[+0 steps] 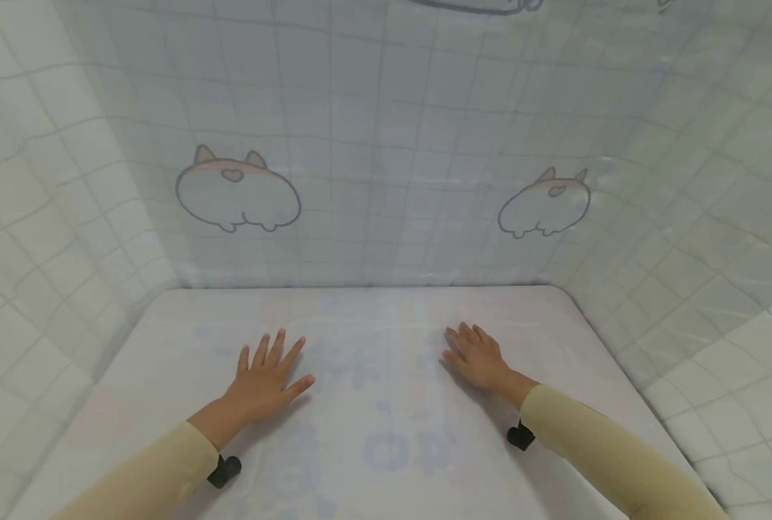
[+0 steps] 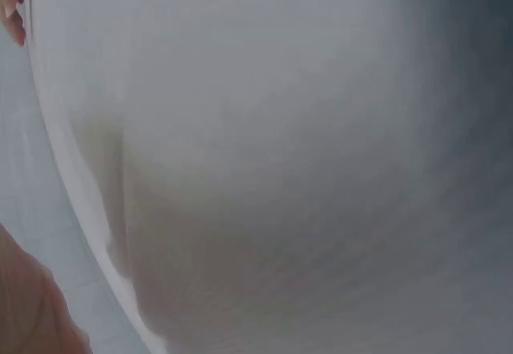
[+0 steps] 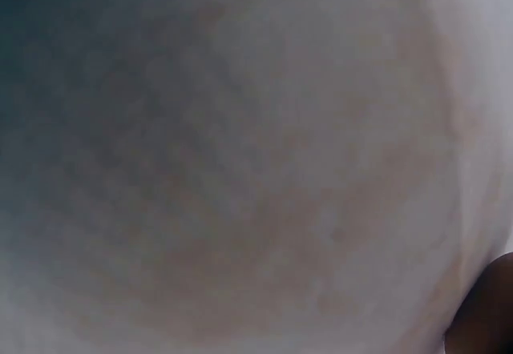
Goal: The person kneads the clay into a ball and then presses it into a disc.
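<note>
My left hand [image 1: 263, 386] is held palm down over the left part of a white table [image 1: 386, 325], its fingers straight and spread apart. On the right side, my right hand [image 1: 479, 359] is also palm down, fingers extended and closer together. Neither hand holds anything. Whether the palms touch the surface or hover just above it, I cannot tell. In the left wrist view, part of the left hand [image 2: 36, 306] shows at the lower left beside the blurred tabletop. A dark piece of the right hand [image 3: 485, 314] fills the lower right corner of the right wrist view.
White grid-patterned sheeting with printed corgi drawings [image 1: 238, 193] rises behind the table and along both sides. Faint blue lettering [image 1: 386, 451] shows on the tabletop. A small black wrist device [image 1: 224, 471] sits under the left sleeve, another [image 1: 521, 436] under the right.
</note>
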A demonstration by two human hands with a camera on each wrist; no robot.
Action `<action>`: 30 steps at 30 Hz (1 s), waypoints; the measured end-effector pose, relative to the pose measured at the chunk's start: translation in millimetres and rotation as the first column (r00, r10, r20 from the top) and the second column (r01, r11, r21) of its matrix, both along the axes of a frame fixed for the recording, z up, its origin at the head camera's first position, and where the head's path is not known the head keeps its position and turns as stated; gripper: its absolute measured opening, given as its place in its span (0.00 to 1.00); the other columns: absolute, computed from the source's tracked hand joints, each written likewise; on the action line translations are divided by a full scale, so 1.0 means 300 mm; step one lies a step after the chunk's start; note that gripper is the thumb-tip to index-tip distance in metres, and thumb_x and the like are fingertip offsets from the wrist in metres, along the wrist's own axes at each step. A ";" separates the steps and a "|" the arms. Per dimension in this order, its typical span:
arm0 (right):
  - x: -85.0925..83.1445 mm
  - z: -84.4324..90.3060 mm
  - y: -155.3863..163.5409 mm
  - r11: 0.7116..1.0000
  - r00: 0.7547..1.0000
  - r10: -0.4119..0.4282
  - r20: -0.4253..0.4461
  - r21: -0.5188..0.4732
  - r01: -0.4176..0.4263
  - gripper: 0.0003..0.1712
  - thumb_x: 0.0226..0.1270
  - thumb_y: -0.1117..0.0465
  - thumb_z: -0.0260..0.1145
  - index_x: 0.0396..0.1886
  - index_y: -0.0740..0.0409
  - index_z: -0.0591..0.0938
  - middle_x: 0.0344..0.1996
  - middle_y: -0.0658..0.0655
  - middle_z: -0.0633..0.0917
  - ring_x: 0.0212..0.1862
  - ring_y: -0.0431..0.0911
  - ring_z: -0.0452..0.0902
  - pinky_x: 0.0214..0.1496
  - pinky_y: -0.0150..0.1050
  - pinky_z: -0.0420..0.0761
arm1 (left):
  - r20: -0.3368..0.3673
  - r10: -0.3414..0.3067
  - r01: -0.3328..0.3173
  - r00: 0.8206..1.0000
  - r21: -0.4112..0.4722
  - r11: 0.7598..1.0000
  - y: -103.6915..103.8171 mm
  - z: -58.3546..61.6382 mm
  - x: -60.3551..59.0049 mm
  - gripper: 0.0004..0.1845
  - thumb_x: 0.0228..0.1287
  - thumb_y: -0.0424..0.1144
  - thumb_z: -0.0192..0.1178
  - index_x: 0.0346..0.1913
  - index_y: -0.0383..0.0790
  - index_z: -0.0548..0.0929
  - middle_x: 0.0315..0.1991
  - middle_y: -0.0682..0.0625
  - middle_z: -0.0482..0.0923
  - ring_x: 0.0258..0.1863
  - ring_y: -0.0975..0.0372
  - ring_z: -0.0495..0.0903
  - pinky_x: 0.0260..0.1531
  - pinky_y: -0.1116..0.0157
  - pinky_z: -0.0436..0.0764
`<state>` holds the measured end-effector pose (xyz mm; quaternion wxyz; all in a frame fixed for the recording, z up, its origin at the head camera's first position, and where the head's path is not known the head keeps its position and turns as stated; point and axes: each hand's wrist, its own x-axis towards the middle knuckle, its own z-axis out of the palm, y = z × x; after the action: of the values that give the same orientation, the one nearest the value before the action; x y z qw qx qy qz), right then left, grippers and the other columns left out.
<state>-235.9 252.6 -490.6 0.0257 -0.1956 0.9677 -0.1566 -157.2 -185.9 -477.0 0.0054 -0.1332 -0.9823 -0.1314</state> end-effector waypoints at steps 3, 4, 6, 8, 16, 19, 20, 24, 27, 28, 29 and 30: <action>-0.006 -0.022 -0.014 0.999 1.000 0.002 0.009 0.036 -0.002 0.42 0.77 0.32 0.44 0.79 0.52 0.60 0.77 0.69 0.53 0.77 0.69 0.42 0.71 0.71 0.43 | 0.006 0.006 -0.006 1.000 0.012 1.000 -0.008 0.002 0.001 0.46 0.70 0.73 0.42 0.80 0.46 0.53 0.79 0.32 0.39 0.76 0.33 0.37 0.66 0.31 0.31; -0.010 -0.030 -0.016 0.999 1.000 0.004 0.012 0.047 -0.004 0.43 0.76 0.31 0.43 0.80 0.51 0.59 0.78 0.68 0.52 0.77 0.68 0.41 0.71 0.71 0.42 | 0.009 0.010 -0.010 1.000 0.012 1.000 -0.010 0.001 -0.001 0.46 0.70 0.73 0.42 0.80 0.46 0.53 0.79 0.32 0.39 0.76 0.33 0.37 0.66 0.31 0.31; -0.020 -0.041 -0.020 0.998 1.000 0.012 0.019 0.065 -0.013 0.45 0.75 0.28 0.42 0.81 0.49 0.57 0.78 0.67 0.50 0.77 0.68 0.40 0.71 0.71 0.41 | 0.010 0.019 -0.019 1.000 -0.006 1.000 -0.017 -0.009 -0.009 0.47 0.70 0.74 0.40 0.80 0.48 0.52 0.79 0.33 0.39 0.76 0.34 0.37 0.66 0.32 0.30; -0.031 -0.049 -0.022 0.996 1.000 0.008 0.030 0.090 -0.011 0.46 0.74 0.26 0.40 0.81 0.47 0.54 0.79 0.65 0.48 0.78 0.66 0.38 0.72 0.70 0.38 | 0.014 0.022 -0.021 1.000 -0.016 1.000 -0.024 -0.023 -0.019 0.47 0.69 0.75 0.39 0.81 0.49 0.52 0.79 0.33 0.38 0.76 0.34 0.37 0.66 0.32 0.29; -0.061 -0.064 -0.034 0.993 1.000 -0.014 0.003 0.119 0.013 0.51 0.70 0.22 0.39 0.82 0.47 0.51 0.80 0.63 0.44 0.78 0.66 0.34 0.71 0.70 0.32 | 0.026 0.022 -0.021 0.999 -0.034 0.999 -0.025 -0.037 -0.032 0.49 0.67 0.77 0.38 0.81 0.48 0.53 0.79 0.34 0.39 0.76 0.34 0.38 0.66 0.31 0.29; -0.062 -0.067 -0.039 0.994 1.000 -0.014 0.002 0.104 0.013 0.52 0.69 0.21 0.38 0.82 0.46 0.50 0.80 0.63 0.43 0.78 0.65 0.33 0.71 0.70 0.31 | 0.029 0.016 -0.015 0.999 -0.035 0.999 -0.026 -0.027 -0.027 0.48 0.68 0.76 0.39 0.80 0.48 0.53 0.79 0.32 0.40 0.76 0.33 0.39 0.65 0.31 0.30; -0.062 -0.068 -0.041 0.995 1.000 -0.017 0.002 0.103 0.017 0.52 0.69 0.21 0.38 0.82 0.46 0.50 0.80 0.63 0.43 0.79 0.65 0.33 0.71 0.70 0.31 | 0.032 0.012 -0.012 0.999 -0.026 1.000 -0.027 -0.022 -0.026 0.47 0.69 0.75 0.40 0.80 0.48 0.53 0.79 0.32 0.40 0.76 0.33 0.39 0.65 0.30 0.30; -0.061 -0.068 -0.043 0.995 1.000 -0.021 -0.005 0.101 0.022 0.52 0.70 0.22 0.38 0.82 0.48 0.50 0.80 0.64 0.43 0.78 0.65 0.33 0.71 0.70 0.31 | 0.035 0.015 -0.014 0.999 -0.031 0.999 -0.027 -0.006 -0.021 0.47 0.69 0.74 0.41 0.80 0.47 0.53 0.79 0.31 0.40 0.76 0.33 0.39 0.65 0.30 0.31; -0.061 -0.061 -0.038 0.994 1.000 -0.024 -0.012 0.110 0.025 0.51 0.71 0.23 0.38 0.82 0.50 0.49 0.79 0.66 0.43 0.78 0.67 0.33 0.70 0.71 0.31 | 0.018 0.019 -0.019 1.000 -0.031 0.999 -0.030 -0.001 -0.027 0.46 0.70 0.73 0.41 0.80 0.47 0.53 0.79 0.31 0.41 0.76 0.33 0.39 0.65 0.31 0.31; -0.062 -0.058 -0.036 0.994 1.000 -0.024 -0.016 0.106 0.025 0.51 0.72 0.24 0.38 0.82 0.51 0.49 0.79 0.67 0.43 0.78 0.68 0.33 0.70 0.72 0.31 | 0.012 0.019 -0.019 1.000 -0.031 0.999 -0.032 -0.001 -0.031 0.46 0.70 0.73 0.41 0.80 0.47 0.53 0.79 0.31 0.41 0.76 0.33 0.39 0.65 0.30 0.31; -0.064 -0.055 -0.035 0.994 1.000 -0.024 -0.018 0.104 0.025 0.51 0.72 0.24 0.38 0.82 0.51 0.49 0.79 0.67 0.43 0.78 0.68 0.33 0.70 0.72 0.31 | 0.008 0.019 -0.019 1.000 -0.033 0.999 -0.036 0.000 -0.035 0.46 0.70 0.73 0.40 0.80 0.47 0.53 0.79 0.31 0.41 0.76 0.33 0.39 0.65 0.30 0.31; -0.065 -0.050 -0.034 0.995 1.000 -0.022 -0.019 0.095 0.024 0.51 0.73 0.25 0.38 0.82 0.52 0.49 0.79 0.67 0.43 0.78 0.68 0.33 0.70 0.72 0.31 | 0.006 0.018 -0.018 1.000 -0.030 0.999 -0.039 0.002 -0.039 0.47 0.70 0.74 0.40 0.80 0.47 0.53 0.79 0.31 0.40 0.75 0.33 0.38 0.65 0.30 0.31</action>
<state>-255.5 242.4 -505.5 0.0246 -0.1845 0.9765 -0.1088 -169.0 -197.6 -476.4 0.0013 -0.1240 -0.9854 -0.1168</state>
